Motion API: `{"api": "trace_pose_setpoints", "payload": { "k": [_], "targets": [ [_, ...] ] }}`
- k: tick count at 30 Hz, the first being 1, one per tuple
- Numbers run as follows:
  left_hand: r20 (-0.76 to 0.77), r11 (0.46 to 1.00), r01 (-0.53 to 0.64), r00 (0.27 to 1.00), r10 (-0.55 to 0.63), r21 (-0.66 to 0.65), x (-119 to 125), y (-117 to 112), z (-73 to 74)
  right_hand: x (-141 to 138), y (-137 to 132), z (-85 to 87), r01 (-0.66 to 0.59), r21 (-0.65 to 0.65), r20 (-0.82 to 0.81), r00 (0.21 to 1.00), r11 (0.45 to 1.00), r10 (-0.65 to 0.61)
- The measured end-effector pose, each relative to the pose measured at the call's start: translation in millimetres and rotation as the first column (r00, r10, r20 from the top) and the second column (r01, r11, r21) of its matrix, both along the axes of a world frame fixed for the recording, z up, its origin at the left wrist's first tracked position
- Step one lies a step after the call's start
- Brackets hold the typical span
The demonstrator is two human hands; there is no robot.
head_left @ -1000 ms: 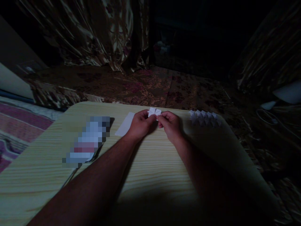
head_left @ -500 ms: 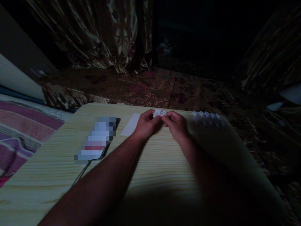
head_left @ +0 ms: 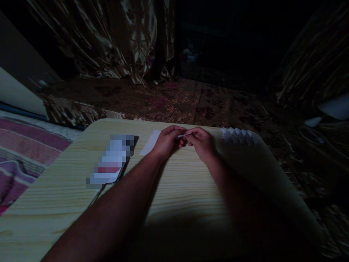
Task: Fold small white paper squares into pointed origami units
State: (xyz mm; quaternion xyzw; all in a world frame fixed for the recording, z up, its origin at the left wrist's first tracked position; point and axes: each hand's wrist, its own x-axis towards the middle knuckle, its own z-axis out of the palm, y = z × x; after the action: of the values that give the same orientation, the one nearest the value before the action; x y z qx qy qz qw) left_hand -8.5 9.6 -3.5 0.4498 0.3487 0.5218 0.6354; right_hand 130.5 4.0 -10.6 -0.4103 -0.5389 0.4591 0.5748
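- Head view: folded paper (head_left: 181, 136), white, one; I see it nearly edge-on, between both hands near the table's (head_left: 174, 189) far edge.
- Left hand (head_left: 168, 141): fingers and thumb pinched on its left end.
- Right hand (head_left: 202, 142): fingertips pinched on its right end.
- White sheet (head_left: 149, 142): flat, beside the left hand.
- Folded white pieces (head_left: 239, 137): clustered, right of the right hand, apart.
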Motion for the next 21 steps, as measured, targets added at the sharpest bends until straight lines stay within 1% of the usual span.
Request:
{"api": "trace_pose_setpoints", "payload": {
  "k": [5,9,15,17,21],
  "targets": [
    [0.024,1.000,0.001,1.000,-0.001,0.014,-1.3,0.0,-2.0,2.1,1.5,-2.0,-0.018,0.004,0.025,1.000,1.000,0.017],
    [0.064,1.000,0.006,0.998,-0.006,0.005,-1.7,-0.3,-0.7,2.0,1.0,-1.1,-0.032,-0.029,0.031,0.999,0.999,0.033],
    [0.083,1.000,0.011,0.996,-0.009,-0.023,-4.5,0.5,-1.7,1.9,0.5,0.9,-0.059,-0.041,-0.043,0.997,0.997,0.057],
    [0.092,1.000,-0.009,0.996,0.010,-0.008,-4.8,0.9,-3.0,3.7,1.7,0.5,-0.065,-0.061,-0.086,0.995,0.996,0.060],
    [0.094,0.995,-0.097,0.991,0.096,0.008,-3.4,2.0,-5.2,7.0,3.2,0.3,-0.048,-0.106,-0.116,0.993,0.993,0.036]
  ]
}}
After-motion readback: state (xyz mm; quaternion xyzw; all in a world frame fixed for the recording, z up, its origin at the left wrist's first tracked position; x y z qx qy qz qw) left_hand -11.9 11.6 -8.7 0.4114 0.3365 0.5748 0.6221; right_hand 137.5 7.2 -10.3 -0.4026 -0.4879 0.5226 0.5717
